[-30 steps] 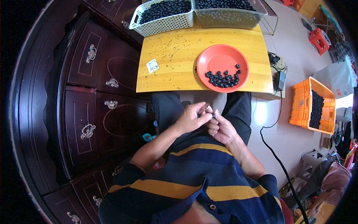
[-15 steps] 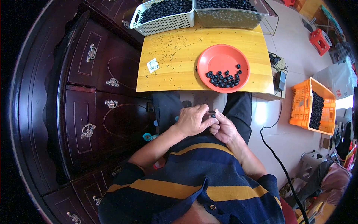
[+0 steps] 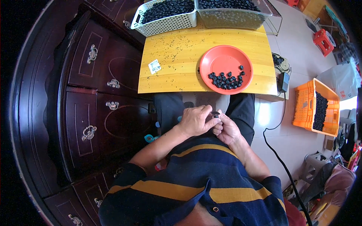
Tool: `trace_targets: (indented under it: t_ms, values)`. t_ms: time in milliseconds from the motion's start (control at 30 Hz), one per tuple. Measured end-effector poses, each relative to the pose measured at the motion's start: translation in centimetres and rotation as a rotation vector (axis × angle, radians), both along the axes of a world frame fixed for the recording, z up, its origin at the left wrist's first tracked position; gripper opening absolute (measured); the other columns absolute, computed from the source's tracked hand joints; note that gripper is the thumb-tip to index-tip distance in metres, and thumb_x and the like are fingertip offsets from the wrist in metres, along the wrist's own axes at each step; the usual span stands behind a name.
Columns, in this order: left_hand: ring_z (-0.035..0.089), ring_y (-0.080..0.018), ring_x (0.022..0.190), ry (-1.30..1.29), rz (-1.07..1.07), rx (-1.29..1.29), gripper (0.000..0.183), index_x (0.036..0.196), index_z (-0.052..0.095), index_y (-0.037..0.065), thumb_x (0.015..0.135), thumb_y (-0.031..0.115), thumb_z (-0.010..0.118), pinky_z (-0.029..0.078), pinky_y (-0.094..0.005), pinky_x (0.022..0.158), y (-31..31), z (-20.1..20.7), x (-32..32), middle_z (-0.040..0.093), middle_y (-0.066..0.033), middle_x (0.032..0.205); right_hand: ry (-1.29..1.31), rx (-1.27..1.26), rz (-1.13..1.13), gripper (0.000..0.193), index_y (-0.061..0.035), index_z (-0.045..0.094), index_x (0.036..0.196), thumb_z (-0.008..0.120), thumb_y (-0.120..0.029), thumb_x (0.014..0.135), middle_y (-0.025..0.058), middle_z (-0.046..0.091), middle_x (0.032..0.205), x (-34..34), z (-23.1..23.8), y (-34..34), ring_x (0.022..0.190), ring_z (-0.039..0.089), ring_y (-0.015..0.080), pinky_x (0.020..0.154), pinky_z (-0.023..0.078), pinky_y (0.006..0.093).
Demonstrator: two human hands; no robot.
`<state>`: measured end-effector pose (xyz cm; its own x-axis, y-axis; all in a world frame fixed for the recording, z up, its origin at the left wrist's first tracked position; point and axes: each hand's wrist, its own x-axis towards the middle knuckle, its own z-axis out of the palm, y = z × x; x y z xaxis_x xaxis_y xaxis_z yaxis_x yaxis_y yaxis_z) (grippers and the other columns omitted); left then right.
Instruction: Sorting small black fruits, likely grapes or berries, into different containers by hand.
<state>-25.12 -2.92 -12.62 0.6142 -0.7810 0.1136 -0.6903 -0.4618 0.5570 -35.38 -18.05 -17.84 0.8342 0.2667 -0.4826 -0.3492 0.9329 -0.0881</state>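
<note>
In front of my lap both hands meet, fingertips close together. My right hand (image 3: 229, 131) is closed, its thumb and bent fingers around a small black round piece (image 3: 216, 116). From the left, my left hand (image 3: 193, 120) comes in, also closed, its thumb and index finger at the same piece. A thin dark edge shows over the piece between the fingertips, too small to name. Just beyond my hands, a red round plate (image 3: 222, 56) stands on the yellow wooden table (image 3: 177, 71). Several black round pieces (image 3: 227, 80), some with visible centre holes, lie in its near half.
At the table's far edge stand a white perforated basket (image 3: 166, 27) and a clear plastic bin (image 3: 232, 20), both full of black pieces. Dark crumbs and a white printed square (image 3: 154, 66) lie on the table. An orange crate (image 3: 301, 107) is right; dark drawers (image 3: 90, 75) are left.
My hands stay in the same place, with only a slight shift of the fingers around the small black piece. The plate and its contents look the same.
</note>
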Motion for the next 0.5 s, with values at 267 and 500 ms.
trace_targets:
  t_ms: [267,500]
  values:
    - [0.067,-0.0355,0.064,-0.044,-0.038,0.035,0.041,0.081,0.055,0.008,0.091,0.046,0.066,0.052,-0.0478,0.055,-0.2,-0.8,0.0,0.065,-0.0115,0.072,0.053,-0.076,0.002,0.020,-0.0149,0.059,0.093,0.064,-0.033,0.100,-0.0084,0.044,0.068,0.4,0.5,0.3,0.055,0.039,0.0047,0.050,0.035,0.0207]
    - [0.068,-0.0354,0.065,-0.011,-0.032,0.028,0.041,0.083,0.056,0.008,0.090,0.046,0.067,0.053,-0.0473,0.056,-0.4,-0.8,0.2,0.066,-0.0112,0.072,0.107,0.006,-0.015,0.023,-0.0167,0.058,0.091,0.061,-0.037,0.102,-0.0095,0.045,0.066,0.7,0.7,0.6,0.053,0.041,0.0035,0.049,0.035,0.0199]
